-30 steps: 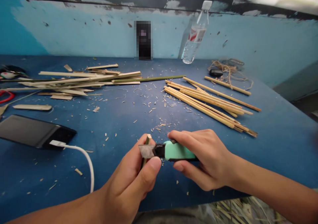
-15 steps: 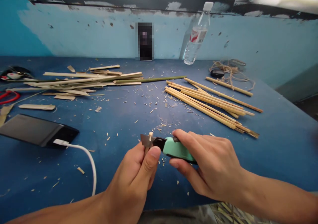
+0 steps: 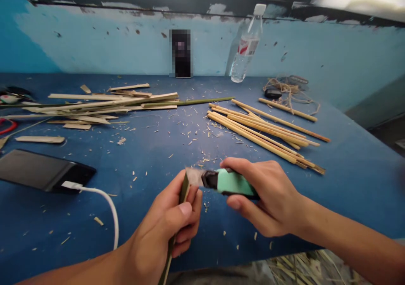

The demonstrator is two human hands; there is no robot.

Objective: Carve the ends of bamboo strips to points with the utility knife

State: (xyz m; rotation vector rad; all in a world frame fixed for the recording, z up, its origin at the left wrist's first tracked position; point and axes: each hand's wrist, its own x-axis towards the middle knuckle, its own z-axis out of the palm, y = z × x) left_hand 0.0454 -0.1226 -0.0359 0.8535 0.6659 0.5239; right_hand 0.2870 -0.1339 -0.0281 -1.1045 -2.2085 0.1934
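Note:
My left hand [image 3: 177, 217] is closed around a green-edged bamboo strip [image 3: 184, 188], which runs down past the wrist toward the table's front edge. My right hand [image 3: 264, 196] grips a mint-green utility knife [image 3: 236, 183] with a black collar. Its blade [image 3: 194, 176] is out and lies across the upper end of the strip, just above the left fingers. Some of the strip is hidden inside the left hand. Small pale shavings [image 3: 205, 167] are scattered on the blue table [image 3: 142, 217] around both hands.
Split bamboo strips [image 3: 95, 106] lie in a pile at the back left, thin round sticks [image 3: 259, 129] at the right. A phone [image 3: 47, 169] with a white cable [image 3: 110, 205] rests at the left. A water bottle [image 3: 245, 51] leans on the wall near tangled string [image 3: 287, 91].
The strip in my left hand is now turned so its green edge and length show. The blade has come off the small pale tip, and the knife has shifted slightly right.

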